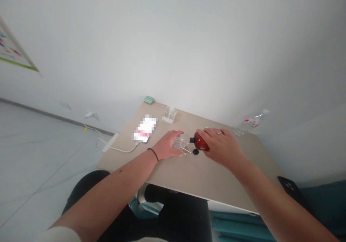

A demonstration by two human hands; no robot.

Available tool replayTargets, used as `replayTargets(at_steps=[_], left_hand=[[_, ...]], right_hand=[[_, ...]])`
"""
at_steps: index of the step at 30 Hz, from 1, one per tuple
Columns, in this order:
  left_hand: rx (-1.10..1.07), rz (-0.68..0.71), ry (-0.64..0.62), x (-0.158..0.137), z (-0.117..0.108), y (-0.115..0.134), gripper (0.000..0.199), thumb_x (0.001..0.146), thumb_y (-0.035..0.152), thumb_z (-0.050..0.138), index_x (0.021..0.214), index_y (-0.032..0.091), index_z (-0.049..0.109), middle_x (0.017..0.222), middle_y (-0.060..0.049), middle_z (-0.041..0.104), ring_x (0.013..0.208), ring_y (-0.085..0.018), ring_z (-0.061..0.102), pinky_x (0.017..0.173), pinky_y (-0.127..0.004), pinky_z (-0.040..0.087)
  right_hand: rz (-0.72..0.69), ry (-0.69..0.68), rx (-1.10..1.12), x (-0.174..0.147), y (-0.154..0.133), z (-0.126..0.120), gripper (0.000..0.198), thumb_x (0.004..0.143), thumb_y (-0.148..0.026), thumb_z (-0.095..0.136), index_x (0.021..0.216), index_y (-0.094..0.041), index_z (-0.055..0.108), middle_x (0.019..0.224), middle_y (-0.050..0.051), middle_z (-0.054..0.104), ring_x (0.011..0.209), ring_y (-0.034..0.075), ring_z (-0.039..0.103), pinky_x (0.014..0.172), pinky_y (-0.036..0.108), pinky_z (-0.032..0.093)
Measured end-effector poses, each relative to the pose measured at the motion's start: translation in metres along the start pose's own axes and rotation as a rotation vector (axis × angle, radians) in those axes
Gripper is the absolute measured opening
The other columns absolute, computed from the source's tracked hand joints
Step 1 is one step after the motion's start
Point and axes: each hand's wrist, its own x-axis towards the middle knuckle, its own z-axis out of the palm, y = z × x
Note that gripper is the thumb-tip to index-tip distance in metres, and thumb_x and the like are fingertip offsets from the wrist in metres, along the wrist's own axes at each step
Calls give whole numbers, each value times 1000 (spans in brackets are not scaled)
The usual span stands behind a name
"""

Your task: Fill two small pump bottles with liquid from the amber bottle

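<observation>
Item: red-brown bottle (202, 141), glossy and translucent, with rounded shoulder and narrow black neck end. Location: over the middle of the table (216, 180), tilted well over, neck towards the left. Grip: right hand (223, 143) wrapped over its body, fingers closed on it.

Item: clear container (185, 141), see-through, facing the bottle's neck; whether the two touch cannot be told, nor can its contents. Grip: left hand (168, 144), thumb and fingers curved round its sides.

Item: black cap (195, 151), small, round, on the tabletop just below the bottle's neck.

Edges: rear edge along the white wall (173, 54); front edge near the person's legs. Tan surface stretches from the hands to the front edge and towards the right. Left side bounded by a lit phone (146, 129); rear by a clear plastic tray (169, 115); right rear by a clear water bottle (251, 122).
</observation>
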Motion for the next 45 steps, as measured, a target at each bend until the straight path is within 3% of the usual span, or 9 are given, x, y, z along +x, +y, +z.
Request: replayTargets(at_steps=[45], left_hand=[[3, -29, -12, 0, -1, 4, 82, 66, 39, 85, 137, 19, 49, 134, -14, 56, 127, -32, 51, 114, -49, 37]], right_hand=[[-64, -64, -113, 8, -2, -16, 45, 83, -18, 56, 128, -21, 54, 111, 12, 68, 99, 29, 59, 81, 40, 27]])
